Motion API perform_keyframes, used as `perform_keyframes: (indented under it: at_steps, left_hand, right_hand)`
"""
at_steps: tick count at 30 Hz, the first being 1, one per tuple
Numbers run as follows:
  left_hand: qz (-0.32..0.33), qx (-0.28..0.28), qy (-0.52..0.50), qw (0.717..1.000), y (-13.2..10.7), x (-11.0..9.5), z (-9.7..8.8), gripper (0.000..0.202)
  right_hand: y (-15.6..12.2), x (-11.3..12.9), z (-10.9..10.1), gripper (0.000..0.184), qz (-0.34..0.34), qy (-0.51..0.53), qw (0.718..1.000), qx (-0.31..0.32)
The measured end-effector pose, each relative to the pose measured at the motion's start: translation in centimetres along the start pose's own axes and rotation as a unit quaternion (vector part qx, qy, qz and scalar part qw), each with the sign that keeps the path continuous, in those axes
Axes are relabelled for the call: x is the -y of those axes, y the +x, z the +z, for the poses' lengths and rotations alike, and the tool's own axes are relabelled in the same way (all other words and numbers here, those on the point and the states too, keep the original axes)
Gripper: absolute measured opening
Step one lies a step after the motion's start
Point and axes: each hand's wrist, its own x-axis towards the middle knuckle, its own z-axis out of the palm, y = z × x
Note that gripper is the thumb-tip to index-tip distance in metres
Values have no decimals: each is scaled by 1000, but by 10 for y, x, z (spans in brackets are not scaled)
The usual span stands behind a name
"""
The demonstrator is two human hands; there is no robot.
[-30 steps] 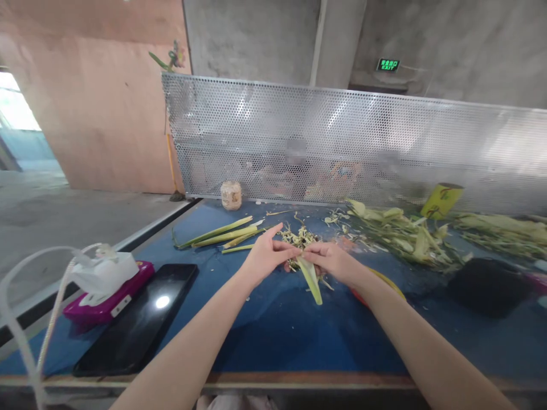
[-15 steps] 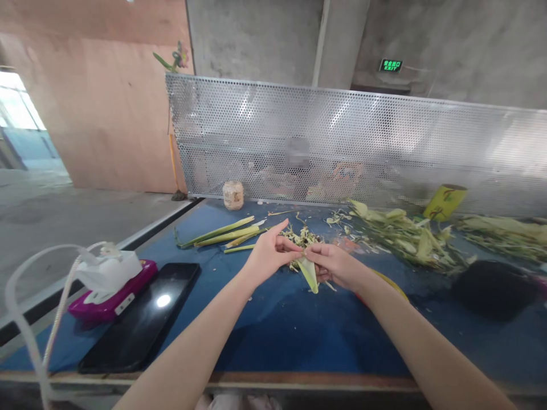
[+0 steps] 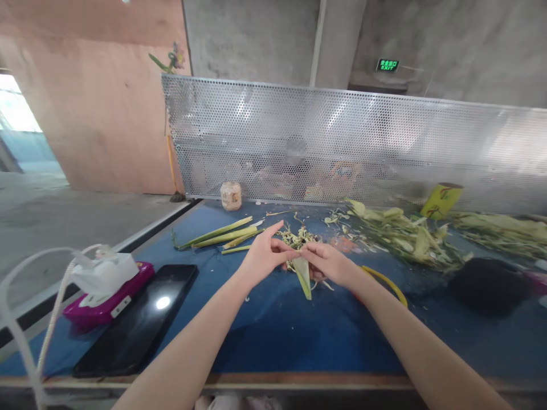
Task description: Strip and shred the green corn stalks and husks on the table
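Observation:
My left hand [image 3: 265, 251] and my right hand [image 3: 327, 263] meet above the middle of the table, fingertips pinched together. Between them hangs a pale green piece of corn husk [image 3: 303, 278], its pointed end tilted down. The left thumb and fingertips close on its upper edge while one left finger points up and away. The right fingers wrap its other side, partly hidden behind it. Right behind the hands lies a small heap of shredded plant scraps [image 3: 302, 234]. Several long green stalks [image 3: 220, 233] lie left of it.
A pile of husks [image 3: 412, 233] spreads at the right, near a yellow-green cylinder [image 3: 441, 200]. A phone [image 3: 139, 319] and a purple power strip [image 3: 110, 296] with cables occupy the left. A twine ball [image 3: 231, 196] stands before the perforated metal screen [image 3: 273, 136]. A dark object [image 3: 489, 286] sits right.
The view has shifted slightly. The husk piece hangs a little lower and more to the left, still pinched by both hands.

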Motion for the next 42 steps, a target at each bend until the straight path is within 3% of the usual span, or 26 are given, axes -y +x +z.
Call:
perform_keyframes:
  at_steps: [8,16,19,25,31,38,42]
  left_hand:
    - [29,21,-21,999,1,-2,0,81]
    - [-2,45,34,998,1,0,0,72]
    - [-2,57,62,996,1,-1,-2,72]
    - [28,16,90,995,1,-1,-3,72]
    - [39,-7,98,994,2,2,-1,67]
    - [88,-26,114,989,3,2,0,59]
    - [91,-22,117,989,2,1,-1,60]
  right_hand:
    - [-2,2,-4,30,-54,-46,997,13]
    - [-5,3,-9,23,-112,-239,964,-31]
    - [-5,5,-7,24,-120,-265,956,-28]
    - [-4,5,-4,26,-90,-219,971,-25]
    - [-3,3,-5,27,-129,-201,970,-38]
    - [-1,3,-2,31,-61,-114,992,-5]
    - [-2,4,-2,33,-68,-118,990,-16]
